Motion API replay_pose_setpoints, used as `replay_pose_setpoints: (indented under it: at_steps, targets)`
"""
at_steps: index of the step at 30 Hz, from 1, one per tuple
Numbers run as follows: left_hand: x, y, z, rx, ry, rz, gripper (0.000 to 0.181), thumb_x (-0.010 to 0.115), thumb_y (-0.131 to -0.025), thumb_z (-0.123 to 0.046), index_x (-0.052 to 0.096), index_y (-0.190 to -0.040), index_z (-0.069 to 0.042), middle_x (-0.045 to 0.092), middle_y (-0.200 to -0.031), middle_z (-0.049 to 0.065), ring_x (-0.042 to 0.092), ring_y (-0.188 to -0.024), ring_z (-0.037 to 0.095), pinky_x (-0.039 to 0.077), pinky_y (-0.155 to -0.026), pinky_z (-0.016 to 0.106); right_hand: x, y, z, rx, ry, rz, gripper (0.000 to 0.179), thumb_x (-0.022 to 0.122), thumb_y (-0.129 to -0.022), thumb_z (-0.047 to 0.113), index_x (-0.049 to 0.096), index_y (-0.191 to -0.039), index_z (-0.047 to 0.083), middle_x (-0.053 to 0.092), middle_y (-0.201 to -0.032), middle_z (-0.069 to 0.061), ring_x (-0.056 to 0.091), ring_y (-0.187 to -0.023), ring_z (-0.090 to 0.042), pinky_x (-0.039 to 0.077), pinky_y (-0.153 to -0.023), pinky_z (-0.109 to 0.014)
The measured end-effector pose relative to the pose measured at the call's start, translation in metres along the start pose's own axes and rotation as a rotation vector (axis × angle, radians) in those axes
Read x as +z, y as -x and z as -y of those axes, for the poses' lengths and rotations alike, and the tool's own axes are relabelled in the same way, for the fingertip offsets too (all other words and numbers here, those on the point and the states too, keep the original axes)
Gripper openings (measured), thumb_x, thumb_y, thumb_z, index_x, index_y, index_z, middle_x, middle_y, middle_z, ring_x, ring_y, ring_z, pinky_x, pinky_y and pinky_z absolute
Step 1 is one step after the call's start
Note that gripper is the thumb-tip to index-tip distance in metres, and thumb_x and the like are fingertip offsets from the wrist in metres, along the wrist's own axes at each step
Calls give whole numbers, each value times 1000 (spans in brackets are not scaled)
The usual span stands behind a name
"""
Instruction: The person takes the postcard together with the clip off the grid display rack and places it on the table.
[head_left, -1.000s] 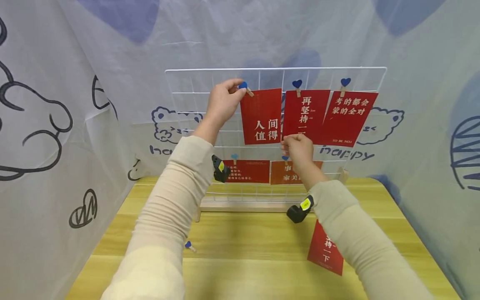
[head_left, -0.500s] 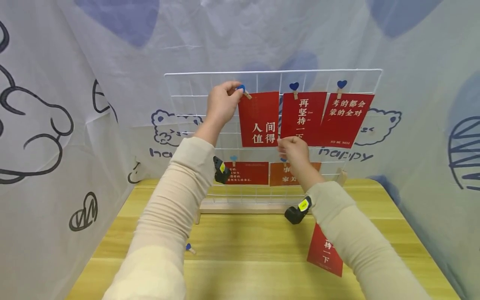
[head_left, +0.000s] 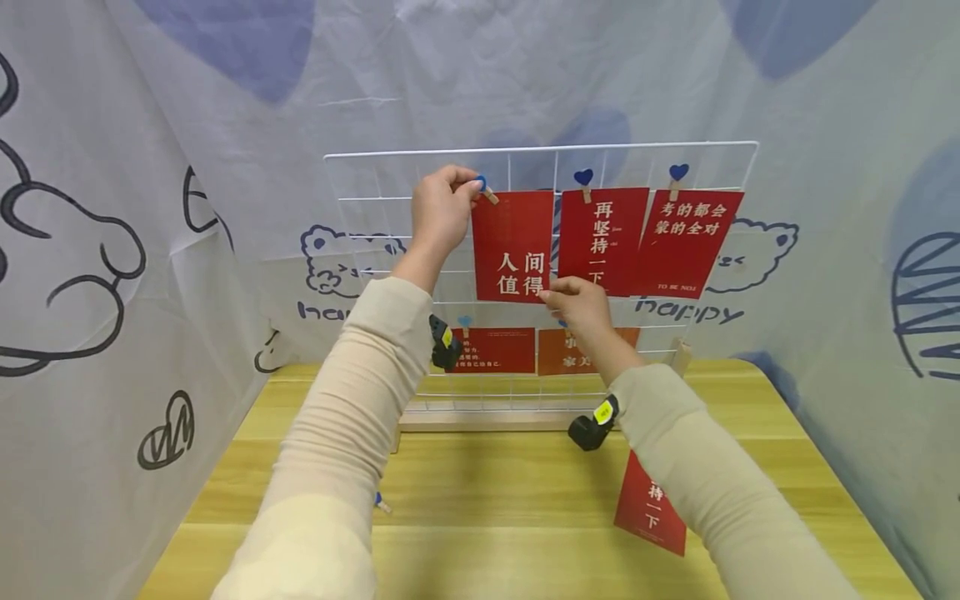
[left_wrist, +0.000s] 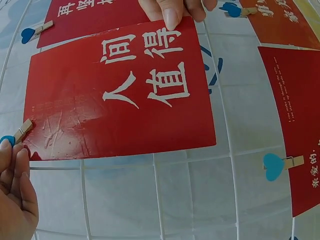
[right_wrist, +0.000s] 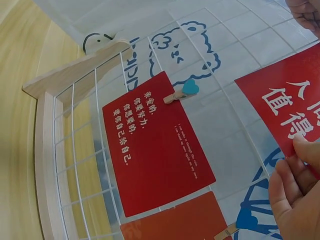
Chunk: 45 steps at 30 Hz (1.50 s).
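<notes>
My left hand [head_left: 438, 212] pinches a wooden clothespin [head_left: 489, 196] with a blue heart, at the upper left corner of a red card [head_left: 513, 229] with white characters. With thumb and fingers, my right hand [head_left: 585, 312] pinches the card's lower right corner; in the left wrist view its thumb [left_wrist: 171, 17] lies on the card's face. The card stands in front of a white wire grid [head_left: 420, 152]. To its right hang two more red cards, one [head_left: 603, 233] beside it and one [head_left: 693, 250] farther right, each under a blue heart clothespin.
Lower on the grid hang a red card [right_wrist: 155, 145] and an orange card [head_left: 551, 354] with heart clips. A loose clothespin [head_left: 383, 504] and another red card [head_left: 648, 517] lie on the wooden table [head_left: 487, 550]. A patterned cloth [head_left: 225, 208] stands behind.
My right fingertips have shifted slightly left, from the card's right edge onto its lower right corner. My left hand keeps its pinch on the clothespin. The head view has shifted slightly.
</notes>
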<state>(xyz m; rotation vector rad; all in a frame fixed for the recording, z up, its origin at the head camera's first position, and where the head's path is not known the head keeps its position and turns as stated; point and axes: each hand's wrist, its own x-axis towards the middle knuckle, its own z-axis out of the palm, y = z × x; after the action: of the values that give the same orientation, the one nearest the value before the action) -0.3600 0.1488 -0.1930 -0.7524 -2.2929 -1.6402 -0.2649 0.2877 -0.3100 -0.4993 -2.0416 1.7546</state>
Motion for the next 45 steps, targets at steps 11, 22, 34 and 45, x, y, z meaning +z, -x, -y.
replay_pose_setpoints:
  at_steps: [11,22,34,45]
  targets:
    - [-3,3,-1,25,-66,-41,17,57,-83,-16,65,-94,-6,63,-85,5,57,-72,10,45,-63,15,-1,2,0,-15,16,2,23,57,-83,12,57,-102,0,56,-91,-10,54,-84,-25,45,-78,-36]
    - [-2,7,-5,50,-78,-65,18,57,-84,-18,66,-95,-8,63,-85,3,56,-74,9,44,-62,16,-3,4,1,-32,9,22,22,56,-84,11,57,-101,-2,57,-88,-9,53,-88,-33,44,-79,-40]
    - [-2,12,-6,88,9,-119,15,58,-83,-13,66,-92,-5,63,-81,7,55,-69,9,44,-61,16,-6,10,3,-31,45,37,20,56,-84,12,57,-99,0,56,-92,-11,53,-87,-31,44,-78,-38]
    - [-6,18,-4,114,71,-164,13,59,-82,-9,65,-90,-2,62,-76,8,54,-67,11,40,-56,16,-8,15,-5,-16,45,60,20,58,-83,12,58,-99,0,56,-88,-8,52,-83,-27,44,-76,-39]
